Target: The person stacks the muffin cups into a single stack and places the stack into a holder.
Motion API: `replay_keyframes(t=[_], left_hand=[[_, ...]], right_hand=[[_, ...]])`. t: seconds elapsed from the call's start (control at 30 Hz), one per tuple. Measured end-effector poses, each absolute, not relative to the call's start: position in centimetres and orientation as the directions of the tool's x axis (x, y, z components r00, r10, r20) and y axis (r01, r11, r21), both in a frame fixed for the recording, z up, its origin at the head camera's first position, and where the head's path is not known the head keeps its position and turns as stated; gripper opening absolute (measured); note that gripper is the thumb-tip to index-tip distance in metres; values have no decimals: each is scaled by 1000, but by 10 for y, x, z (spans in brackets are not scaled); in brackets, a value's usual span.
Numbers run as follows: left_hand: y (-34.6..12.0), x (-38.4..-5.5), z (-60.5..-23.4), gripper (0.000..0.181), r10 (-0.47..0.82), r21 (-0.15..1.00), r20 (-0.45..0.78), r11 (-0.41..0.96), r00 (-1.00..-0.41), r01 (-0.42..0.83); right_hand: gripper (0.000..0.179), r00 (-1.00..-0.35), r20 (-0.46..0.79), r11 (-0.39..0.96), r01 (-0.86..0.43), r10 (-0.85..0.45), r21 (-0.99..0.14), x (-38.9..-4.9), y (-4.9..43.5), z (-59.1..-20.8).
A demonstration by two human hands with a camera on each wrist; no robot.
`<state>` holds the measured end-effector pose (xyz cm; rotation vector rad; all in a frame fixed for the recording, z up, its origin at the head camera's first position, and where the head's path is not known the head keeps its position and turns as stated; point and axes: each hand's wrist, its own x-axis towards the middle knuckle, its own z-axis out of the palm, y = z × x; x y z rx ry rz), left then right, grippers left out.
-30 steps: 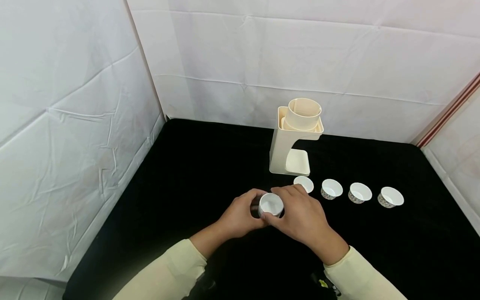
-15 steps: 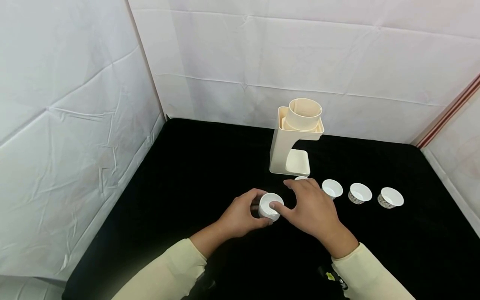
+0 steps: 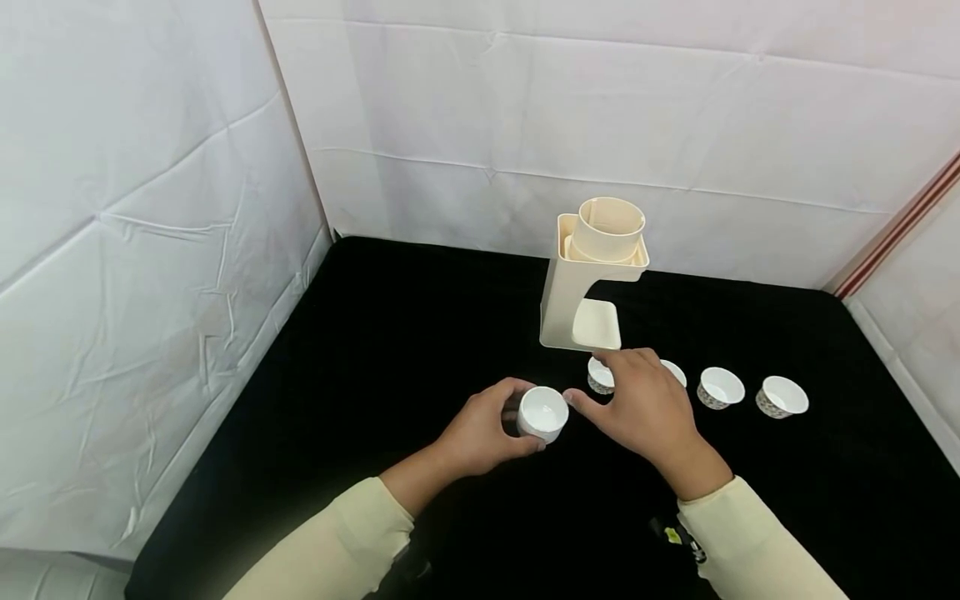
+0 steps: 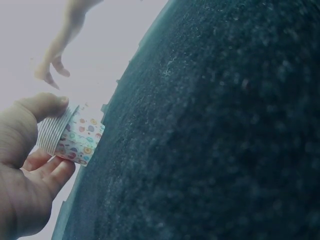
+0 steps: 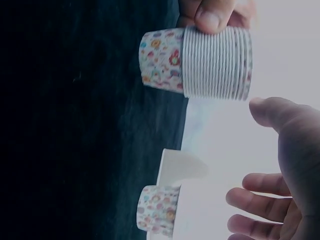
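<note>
My left hand (image 3: 480, 429) grips a nested stack of small paper cups (image 3: 543, 412) between thumb and fingers. In the right wrist view the stack (image 5: 217, 62) lies sideways, with many white rims packed together and a colourful print on the outermost cup's wall. My right hand (image 3: 648, 412) is apart from the stack, fingers spread and nothing held. Its thumb tip is close to the stack's rim. In the head view that hand partly covers two single cups, the leftmost cup (image 3: 600, 377) and the cup (image 3: 677, 373) beside it.
Farther right in the same row stand two more printed cups, one (image 3: 720, 388) nearer and one (image 3: 782, 397) at the end. A cream dispenser stand (image 3: 558, 304) with a round tube (image 3: 606, 237) on top rises behind the row. White sheeting (image 3: 480, 108) encloses the black-covered table (image 3: 375, 333).
My right hand has let go of the stack's rim and moved right, toward the row of cups. My left hand keeps its grip on the stack, nearly still.
</note>
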<state>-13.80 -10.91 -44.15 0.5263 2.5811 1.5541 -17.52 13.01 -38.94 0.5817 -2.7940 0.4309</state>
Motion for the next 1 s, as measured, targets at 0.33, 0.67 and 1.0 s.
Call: replay_keyframes(t=[0.33,0.67,1.0], left_hand=[[-109,-138,-441,66,320,867,101,436,-942,241],[-109,-139,-442,66,321,863,113,437,-940,253],[-110,-139,-443,67,324,861,106,443,-940,250]], right_hand=[[73,-922,235,901,-361,-306,-241,-186,140,-394],[70,-927,236,907,-345,-290,-242,-195,146,-401],[74,-934,221,919,-327,-279,-220,-205,150,-407]])
